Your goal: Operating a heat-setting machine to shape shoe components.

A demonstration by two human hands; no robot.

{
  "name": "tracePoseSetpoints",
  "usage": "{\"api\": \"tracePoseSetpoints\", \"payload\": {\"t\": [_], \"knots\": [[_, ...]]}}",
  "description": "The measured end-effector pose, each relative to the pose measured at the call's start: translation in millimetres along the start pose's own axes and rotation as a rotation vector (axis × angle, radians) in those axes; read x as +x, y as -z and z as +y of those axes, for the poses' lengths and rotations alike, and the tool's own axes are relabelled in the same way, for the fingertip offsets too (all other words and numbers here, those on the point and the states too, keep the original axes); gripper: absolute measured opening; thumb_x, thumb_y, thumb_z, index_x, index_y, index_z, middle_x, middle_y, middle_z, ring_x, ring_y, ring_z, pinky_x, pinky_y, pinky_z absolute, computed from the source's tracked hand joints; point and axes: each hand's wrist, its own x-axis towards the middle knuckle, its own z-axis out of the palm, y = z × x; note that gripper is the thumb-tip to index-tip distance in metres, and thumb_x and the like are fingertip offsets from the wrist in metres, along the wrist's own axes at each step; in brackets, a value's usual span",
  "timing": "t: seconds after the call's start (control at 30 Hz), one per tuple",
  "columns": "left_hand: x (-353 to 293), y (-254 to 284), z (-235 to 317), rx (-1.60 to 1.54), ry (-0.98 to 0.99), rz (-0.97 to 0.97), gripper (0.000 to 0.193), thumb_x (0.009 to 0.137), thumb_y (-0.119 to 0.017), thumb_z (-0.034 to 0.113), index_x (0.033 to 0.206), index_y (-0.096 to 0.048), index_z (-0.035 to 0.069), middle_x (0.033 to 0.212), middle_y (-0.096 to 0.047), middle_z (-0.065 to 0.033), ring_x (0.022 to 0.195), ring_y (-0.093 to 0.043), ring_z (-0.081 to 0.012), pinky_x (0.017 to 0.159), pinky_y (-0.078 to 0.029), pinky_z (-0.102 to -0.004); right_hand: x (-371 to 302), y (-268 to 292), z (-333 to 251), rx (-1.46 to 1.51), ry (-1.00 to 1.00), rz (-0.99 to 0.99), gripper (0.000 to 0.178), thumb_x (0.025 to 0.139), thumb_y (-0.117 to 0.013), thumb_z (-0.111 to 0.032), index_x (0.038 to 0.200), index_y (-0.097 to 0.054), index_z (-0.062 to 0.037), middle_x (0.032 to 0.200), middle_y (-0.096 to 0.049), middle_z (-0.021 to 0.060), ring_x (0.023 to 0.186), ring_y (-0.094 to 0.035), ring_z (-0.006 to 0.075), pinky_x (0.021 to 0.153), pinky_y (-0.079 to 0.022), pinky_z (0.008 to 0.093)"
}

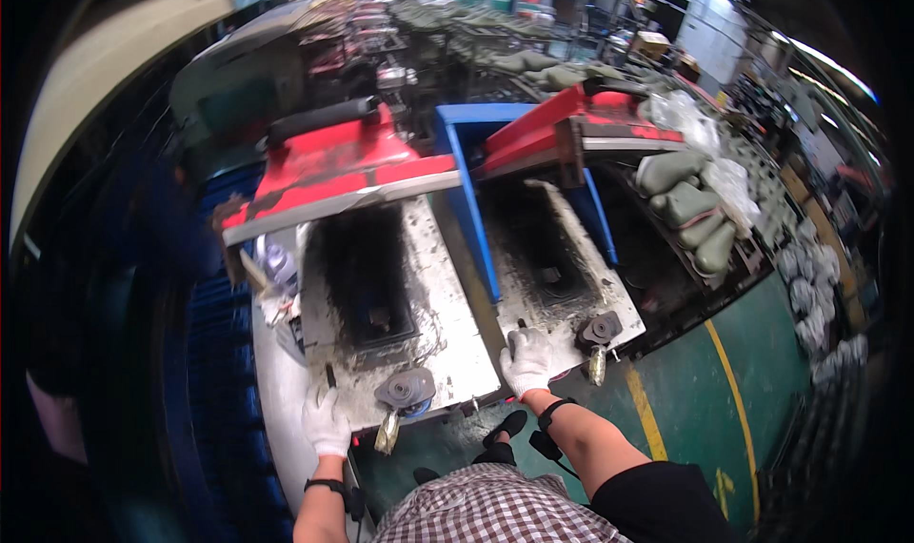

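Both of my hands wear white knit gloves. My left hand (327, 421) is at the front left corner of the left metal plate (446, 324), its fingers closed around the base of a short black lever (330, 375). My right hand (527, 362) rests at the front left corner of the right metal plate (609, 298), fingers curled at another black lever (522, 324), mostly hidden by the glove. Each plate has a dark, sooty recess. Above them, a left red lid (333, 167) and a right red lid (543, 129) stand tilted up.
A round grey clamp fitting (405, 388) sits on the left plate's front edge, a similar fitting (600, 328) on the right one. Between the stations rises a blue frame (466, 200). Olive-green boots (690, 205) lie at the right. Yellow lines (731, 381) mark the green floor.
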Motion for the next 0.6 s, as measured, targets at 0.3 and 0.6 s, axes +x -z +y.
{"api": "tracePoseSetpoints", "payload": {"t": [0.3,0.6], "knots": [[0.2,4.9,16.1,-0.061,0.050,0.043,0.047,0.088,-0.065,0.019,0.135,-0.066,0.011,0.137,-0.063,-0.0181,0.125,-0.061,-0.0423,0.106,-0.052,-0.0495,-4.1,25.4,1.3,-0.306,0.016,-0.227,0.050,0.099,-0.060,-0.036,0.137,-0.065,-0.0032,0.131,-0.070,0.0209,0.122,-0.063,0.0395,0.108,-0.045,0.0518],[-122.4,12.6,-32.7,-0.102,0.959,0.270,0.064,0.107,-0.054,0.043,0.157,-0.042,0.005,0.143,-0.060,-0.0247,0.139,-0.054,-0.0392,0.118,-0.041,-0.0444,-1.3,-26.8,51.8,-0.119,0.001,-0.201,0.044,0.102,-0.063,-0.031,0.135,-0.064,-0.0005,0.131,-0.071,0.0200,0.118,-0.069,0.0359,0.101,-0.055,0.0444]]}}
